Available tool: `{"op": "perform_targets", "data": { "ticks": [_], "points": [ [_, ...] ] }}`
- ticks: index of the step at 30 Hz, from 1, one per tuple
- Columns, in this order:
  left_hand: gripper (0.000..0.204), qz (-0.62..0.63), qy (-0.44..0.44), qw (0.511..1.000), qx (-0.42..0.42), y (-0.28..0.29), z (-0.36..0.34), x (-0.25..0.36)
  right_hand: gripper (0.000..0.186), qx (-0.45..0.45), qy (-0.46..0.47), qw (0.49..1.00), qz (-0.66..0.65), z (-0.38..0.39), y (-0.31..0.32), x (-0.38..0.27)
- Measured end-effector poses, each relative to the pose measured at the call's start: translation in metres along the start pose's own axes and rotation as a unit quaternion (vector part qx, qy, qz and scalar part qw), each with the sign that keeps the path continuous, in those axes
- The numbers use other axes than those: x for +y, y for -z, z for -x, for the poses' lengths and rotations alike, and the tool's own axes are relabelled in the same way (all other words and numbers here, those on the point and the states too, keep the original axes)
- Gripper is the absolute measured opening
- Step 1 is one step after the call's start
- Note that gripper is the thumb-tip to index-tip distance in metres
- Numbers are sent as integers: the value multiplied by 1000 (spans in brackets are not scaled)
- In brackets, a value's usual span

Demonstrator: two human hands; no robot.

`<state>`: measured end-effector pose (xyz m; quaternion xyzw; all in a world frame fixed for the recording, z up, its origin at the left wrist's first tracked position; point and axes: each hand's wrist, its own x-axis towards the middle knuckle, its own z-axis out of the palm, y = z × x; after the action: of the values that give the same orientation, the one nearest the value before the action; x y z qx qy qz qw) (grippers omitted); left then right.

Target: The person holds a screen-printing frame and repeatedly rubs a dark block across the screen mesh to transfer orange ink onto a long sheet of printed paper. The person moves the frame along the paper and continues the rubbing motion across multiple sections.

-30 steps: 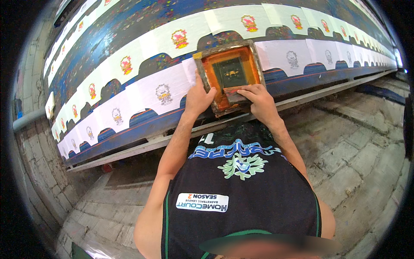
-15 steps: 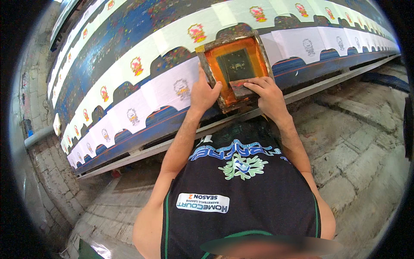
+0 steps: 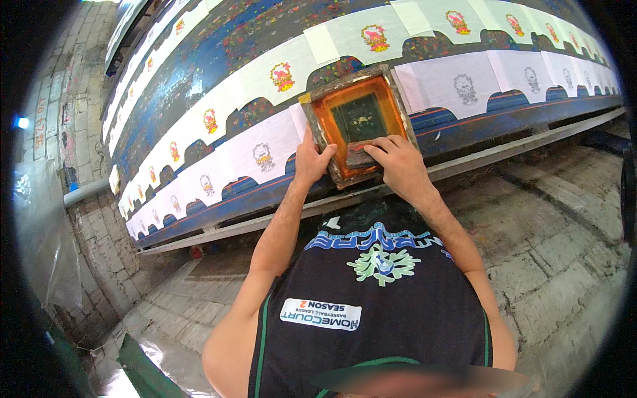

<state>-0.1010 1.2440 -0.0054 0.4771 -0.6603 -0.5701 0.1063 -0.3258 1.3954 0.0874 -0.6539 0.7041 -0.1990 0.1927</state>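
Observation:
A square wooden screen frame (image 3: 348, 74) with orange-stained mesh and a dark central patch lies over the near row of pale lilac cut pieces (image 3: 444, 79) on the long table. My left hand (image 3: 313, 160) is closed on the frame's left side, thumb on the rim. My right hand (image 3: 403, 166) grips a short wooden squeegee (image 3: 358, 148) lying in the lower part of the screen. The lilac pieces on either side carry faint outline emblems; the piece under the screen is mostly hidden.
The paint-speckled table (image 3: 179, 79) holds further rows of pieces with red and yellow prints (image 3: 282, 76). A metal rail (image 3: 517, 141) runs along its near edge above a concrete floor (image 3: 544, 245). At left are a pipe (image 3: 89, 192), plastic sheeting (image 3: 46, 232) and a block wall (image 3: 63, 113).
The view has shifted and turned slightly, so the table sits differently in the picture. Both hands keep their hold on frame and squeegee, with little visible movement against the table.

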Motion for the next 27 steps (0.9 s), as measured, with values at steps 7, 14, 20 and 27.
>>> {"op": "perform_targets", "data": {
  "ticks": [7, 14, 20, 27],
  "points": [
    [90, -11, -82, 996, 36, -3, -6, -17, 39, -66, -3, 997, -44, -28, 16, 19],
    [99, -96, -17, 995, 21, 4, 2, -6, 34, 2, 53, 998, 24, -120, -4, 53],
    [100, -136, -68, 985, 79, -2, 1, -13, 44, -67, 59, 996, 25, -51, -1, 22],
    [102, -134, -31, 989, 54, 1, 3, -12, 47, -132, 32, 990, -21, -31, 8, 7]
  ]
}}
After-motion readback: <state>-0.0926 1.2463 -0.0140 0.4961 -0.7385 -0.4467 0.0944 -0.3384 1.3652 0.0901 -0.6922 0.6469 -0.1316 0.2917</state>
